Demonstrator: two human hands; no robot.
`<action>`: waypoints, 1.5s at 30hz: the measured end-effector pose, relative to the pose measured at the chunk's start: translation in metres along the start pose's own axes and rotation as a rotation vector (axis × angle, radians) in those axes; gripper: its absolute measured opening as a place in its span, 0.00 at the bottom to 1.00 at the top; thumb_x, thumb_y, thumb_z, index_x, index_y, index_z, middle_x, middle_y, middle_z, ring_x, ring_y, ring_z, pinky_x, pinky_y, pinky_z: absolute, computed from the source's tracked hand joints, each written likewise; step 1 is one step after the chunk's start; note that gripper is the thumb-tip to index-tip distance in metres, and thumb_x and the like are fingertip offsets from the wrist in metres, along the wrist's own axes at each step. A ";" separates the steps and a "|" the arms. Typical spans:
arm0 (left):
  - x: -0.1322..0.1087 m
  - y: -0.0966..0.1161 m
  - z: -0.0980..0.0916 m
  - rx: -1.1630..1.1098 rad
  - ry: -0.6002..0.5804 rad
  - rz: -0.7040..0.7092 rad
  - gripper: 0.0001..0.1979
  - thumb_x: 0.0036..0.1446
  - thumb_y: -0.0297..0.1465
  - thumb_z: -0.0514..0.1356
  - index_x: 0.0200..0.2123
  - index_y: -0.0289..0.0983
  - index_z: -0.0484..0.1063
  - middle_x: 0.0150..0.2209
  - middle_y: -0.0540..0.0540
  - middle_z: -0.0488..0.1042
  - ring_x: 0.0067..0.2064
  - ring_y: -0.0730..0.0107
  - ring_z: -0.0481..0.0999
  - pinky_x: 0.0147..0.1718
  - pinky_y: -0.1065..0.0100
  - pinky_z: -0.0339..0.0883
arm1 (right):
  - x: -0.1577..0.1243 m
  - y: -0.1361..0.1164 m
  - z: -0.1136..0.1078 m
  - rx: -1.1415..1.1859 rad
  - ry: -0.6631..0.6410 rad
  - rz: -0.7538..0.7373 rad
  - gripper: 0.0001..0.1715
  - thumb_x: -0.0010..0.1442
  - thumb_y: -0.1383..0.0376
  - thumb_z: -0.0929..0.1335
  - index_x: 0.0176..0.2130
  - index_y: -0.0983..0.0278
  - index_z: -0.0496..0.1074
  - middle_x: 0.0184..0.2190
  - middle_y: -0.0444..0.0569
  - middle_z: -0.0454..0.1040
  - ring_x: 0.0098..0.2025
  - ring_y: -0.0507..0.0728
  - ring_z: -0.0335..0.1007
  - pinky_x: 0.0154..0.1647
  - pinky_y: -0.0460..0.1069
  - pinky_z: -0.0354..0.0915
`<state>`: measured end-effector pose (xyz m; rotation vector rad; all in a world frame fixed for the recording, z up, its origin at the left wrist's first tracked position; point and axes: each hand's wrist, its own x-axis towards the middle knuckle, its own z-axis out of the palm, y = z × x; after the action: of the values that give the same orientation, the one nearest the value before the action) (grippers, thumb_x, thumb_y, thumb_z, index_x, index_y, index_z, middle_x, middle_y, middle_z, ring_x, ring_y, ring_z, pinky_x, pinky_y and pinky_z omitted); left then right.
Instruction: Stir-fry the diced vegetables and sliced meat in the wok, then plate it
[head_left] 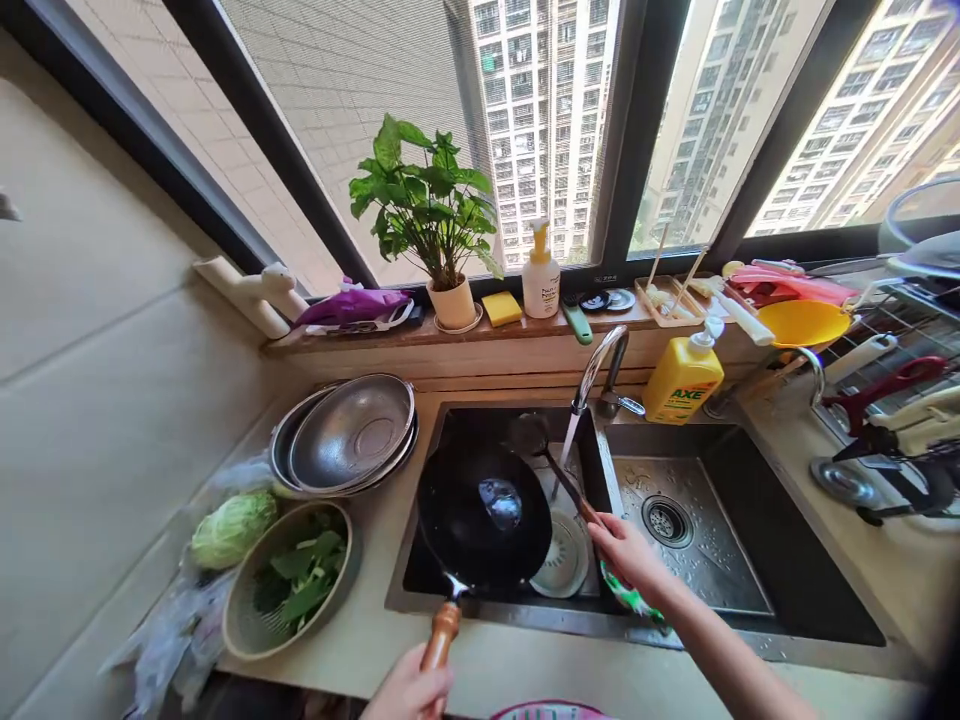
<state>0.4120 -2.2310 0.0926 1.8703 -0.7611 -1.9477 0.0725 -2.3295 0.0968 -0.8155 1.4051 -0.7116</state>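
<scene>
My left hand [411, 686] is closed around the wooden handle of a black wok [457, 520], which is held over the left sink basin [592, 590]. A little water shines in the wok's bottom. In my right hand [624, 545] is the wooden handle of a dark spatula [556, 466]; its blurred head is beyond the wok's right rim. Water runs from the chrome faucet [600, 362] into the left basin, close by the spatula. Below the wok's right edge, the round drain strainer [564, 556] is partly visible.
Stacked metal bowls [352, 432], a cabbage [234, 528] and a basket of greens [337, 590] stand left of the sink. Behind are a yellow detergent bottle [681, 382] and a potted plant [451, 300]. The right basin [720, 540] has wet patches. A dish rack [911, 340] stands right.
</scene>
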 end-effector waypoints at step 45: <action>0.035 -0.036 0.096 -0.050 -0.189 0.053 0.10 0.42 0.29 0.60 0.25 0.39 0.59 0.12 0.55 0.61 0.12 0.78 0.59 0.16 0.73 0.52 | -0.076 0.013 -0.066 -1.587 0.017 -0.210 0.39 0.53 0.78 0.59 0.61 0.55 0.60 0.42 0.58 0.73 0.33 0.62 0.75 0.32 0.52 0.65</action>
<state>0.3183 -2.2084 0.0426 1.6371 -0.7986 -2.1114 0.0021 -2.2633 0.1290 -2.1609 1.7789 0.4531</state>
